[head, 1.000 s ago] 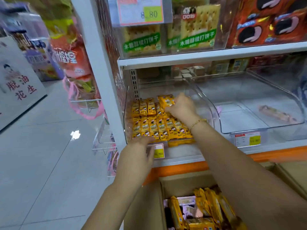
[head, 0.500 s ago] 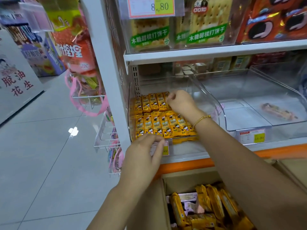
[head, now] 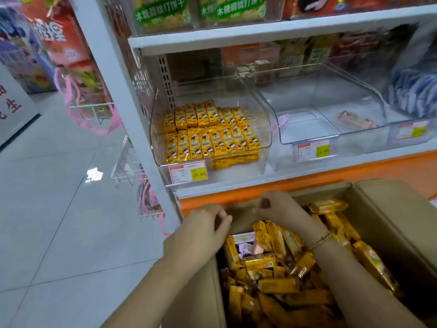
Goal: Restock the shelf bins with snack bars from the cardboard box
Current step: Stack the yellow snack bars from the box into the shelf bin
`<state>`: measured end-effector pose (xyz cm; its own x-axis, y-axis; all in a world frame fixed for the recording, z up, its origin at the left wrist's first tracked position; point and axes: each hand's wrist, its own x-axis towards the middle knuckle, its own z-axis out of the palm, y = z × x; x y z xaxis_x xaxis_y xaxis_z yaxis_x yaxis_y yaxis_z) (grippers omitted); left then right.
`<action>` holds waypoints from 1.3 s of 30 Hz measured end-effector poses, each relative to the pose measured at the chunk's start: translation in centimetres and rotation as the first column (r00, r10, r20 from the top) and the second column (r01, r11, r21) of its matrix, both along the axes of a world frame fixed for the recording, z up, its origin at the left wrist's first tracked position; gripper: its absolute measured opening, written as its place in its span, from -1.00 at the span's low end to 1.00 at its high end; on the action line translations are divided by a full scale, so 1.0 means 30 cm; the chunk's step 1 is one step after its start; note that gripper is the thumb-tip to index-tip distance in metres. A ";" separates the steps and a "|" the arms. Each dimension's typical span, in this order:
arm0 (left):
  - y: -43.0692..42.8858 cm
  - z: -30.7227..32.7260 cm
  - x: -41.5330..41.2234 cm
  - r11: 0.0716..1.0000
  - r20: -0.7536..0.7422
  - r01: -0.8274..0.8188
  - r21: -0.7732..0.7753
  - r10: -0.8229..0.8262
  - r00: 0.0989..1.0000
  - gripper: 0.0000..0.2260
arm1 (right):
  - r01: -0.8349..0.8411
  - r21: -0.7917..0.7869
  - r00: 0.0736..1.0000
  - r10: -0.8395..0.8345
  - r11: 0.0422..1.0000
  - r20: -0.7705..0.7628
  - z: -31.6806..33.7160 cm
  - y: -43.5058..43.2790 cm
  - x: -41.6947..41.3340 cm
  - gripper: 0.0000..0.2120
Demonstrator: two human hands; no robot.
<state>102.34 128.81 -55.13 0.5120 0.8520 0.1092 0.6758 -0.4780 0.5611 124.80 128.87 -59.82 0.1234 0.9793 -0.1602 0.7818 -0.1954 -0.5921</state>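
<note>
Fig. Both hands over the open box, between loads. My left hand [head: 203,233], lower centre of the frame, hangs at the box's far left corner with its fingers loosely curled and nothing in them; whether it touches the cardboard I cannot tell. My right hand [head: 277,208], just right of it and wearing a bracelet [head: 321,241], is likewise loosely curled and appears empty. Beneath them the cardboard box [head: 390,209] fills the lower right of the frame, heaped with loose yellow snack bars [head: 279,285] lying at all angles. The step in hand, as I judge it, is gathering the next handful. It is done well by taking several bars that already lie parallel, squaring them with both hands, and setting them label-up onto the stocked rows [head: 208,133] in the left bin [head: 264,129], centre of the frame, where the right rear corner looks unfilled. A pale pink packet [head: 256,248] among the bars should be left out of the grab. Obstacles: the bin's raised clear front lip above the price tag [head: 188,172], and the orange shelf edge [head: 331,178] directly over the box. To the right, a neighbouring bin [head: 331,110] holds one pink-wrapped item [head: 354,120]. A wire rack [head: 127,162] projects at centre left.
</note>
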 end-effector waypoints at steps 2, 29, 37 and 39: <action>-0.033 -0.054 -0.008 0.999 -0.128 -0.002 -0.035 -0.002 0.992 -0.76 | 0.089 -0.098 0.995 -0.085 0.991 0.042 -0.125 -0.024 0.042 -0.73; -0.052 -0.223 -0.020 0.912 -0.415 -0.193 -0.363 0.027 0.909 -0.20 | -0.100 -0.157 0.850 0.167 0.983 0.500 -0.377 -0.045 -0.008 -0.34; -0.059 -0.124 0.031 0.708 0.074 -0.262 -0.656 0.405 0.911 -0.73 | -0.005 0.274 1.000 0.013 0.962 -0.028 -0.115 -0.148 -0.013 -0.32; -0.082 -0.094 0.064 0.424 0.244 -0.008 -0.906 0.537 0.807 -0.73 | -0.002 0.378 0.993 0.046 0.926 -0.108 -0.038 -0.179 -0.019 -0.33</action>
<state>104.25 126.34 -57.95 0.3424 0.7155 -0.6089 0.2184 0.5698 0.7923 124.23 123.50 -60.95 0.1018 0.9725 0.2093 0.7069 0.0773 -0.7030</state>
